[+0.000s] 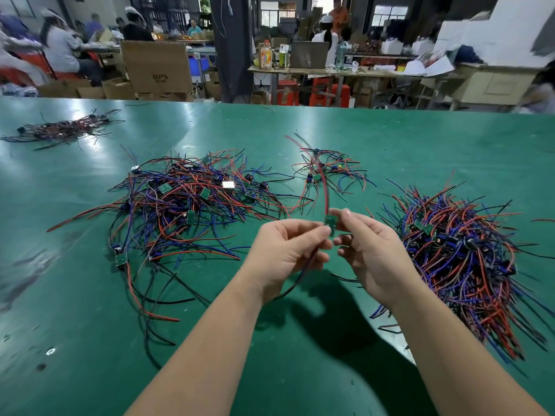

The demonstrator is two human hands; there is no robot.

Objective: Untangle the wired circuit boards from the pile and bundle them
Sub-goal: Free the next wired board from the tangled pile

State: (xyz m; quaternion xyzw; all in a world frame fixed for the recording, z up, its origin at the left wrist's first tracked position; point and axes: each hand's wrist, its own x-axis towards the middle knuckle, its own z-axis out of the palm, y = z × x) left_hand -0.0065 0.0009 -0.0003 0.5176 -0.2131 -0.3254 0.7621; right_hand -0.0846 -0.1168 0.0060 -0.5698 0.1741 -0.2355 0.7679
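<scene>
Left hand [288, 250] and right hand [372, 253] pinch one circuit board [330, 221] between them above the table [90, 295], its wires trailing. It looks freed from the tangled pile [186, 202]; next, I judge, I should lay it on the bundle [459, 259] at my right, wires aligned.

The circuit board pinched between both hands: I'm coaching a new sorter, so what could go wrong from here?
1. The left hand and right hand both pinch the circuit board itself, so a hard tug could strain its wire joints.
2. Its red wire runs up across the small pile behind; if caught there, pulling may drag other boards along.
</scene>
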